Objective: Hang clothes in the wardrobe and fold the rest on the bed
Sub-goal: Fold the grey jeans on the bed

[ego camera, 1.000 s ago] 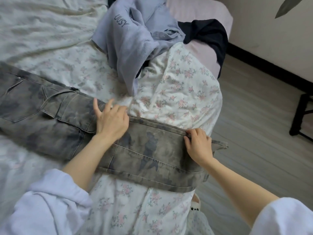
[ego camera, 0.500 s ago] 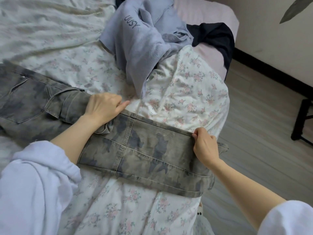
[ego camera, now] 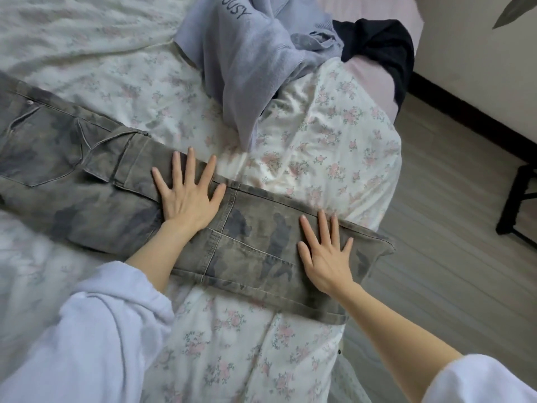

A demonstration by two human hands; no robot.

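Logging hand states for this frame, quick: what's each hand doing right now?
Left hand: open, fingers spread, flat on the camouflage trousers.
Right hand: open, fingers straight, flat on the same trousers near their folded end.

The camouflage trousers (ego camera: 87,175) run off the left edge, their waistband out of sight, and the left hand (ego camera: 187,196) and right hand (ego camera: 327,254) cover parts of the leg. A lavender sweatshirt (ego camera: 247,62) is cut by the top edge and hides the start of its printed lettering. A black garment (ego camera: 380,50) lies partly buried beneath it. At the right edge, only part of a dark metal frame (ego camera: 520,205) shows, too little to identify.
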